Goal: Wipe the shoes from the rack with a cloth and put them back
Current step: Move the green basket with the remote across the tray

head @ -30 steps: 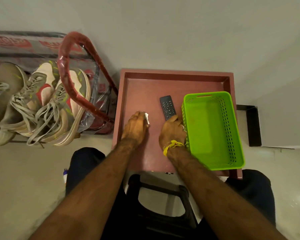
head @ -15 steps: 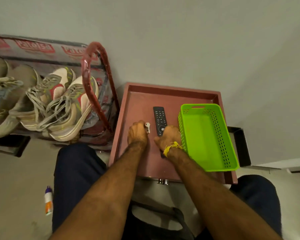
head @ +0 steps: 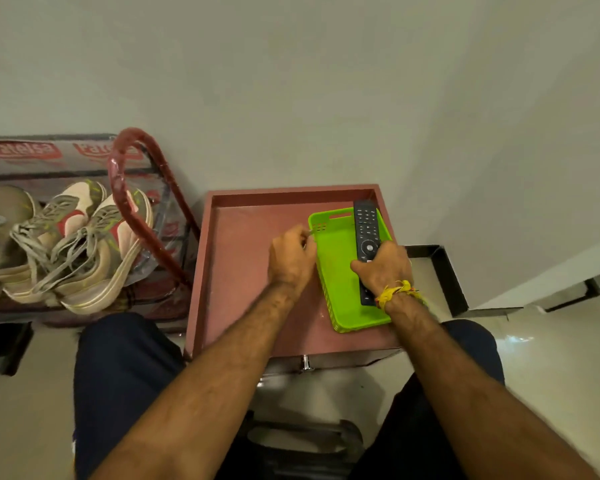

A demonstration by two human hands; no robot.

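Beige and white sneakers (head: 66, 244) with grey laces lie on the red metal shoe rack (head: 132, 202) at the left. My right hand (head: 385, 268) is shut on a black remote control (head: 366, 233), held over the green plastic basket (head: 340, 271). My left hand (head: 291, 258) is closed at the basket's left rim, with a small pale object hardly visible at its fingertips. No cloth is in view.
The basket sits on a reddish-brown tray-topped stand (head: 243, 244) against the wall. A black stool (head: 305, 438) is between my knees. A black frame (head: 444, 271) lies on the floor to the right.
My right hand picked the remote up off the stand and carried it over the basket. My left hand moved right to the basket's rim. The view tilted up.
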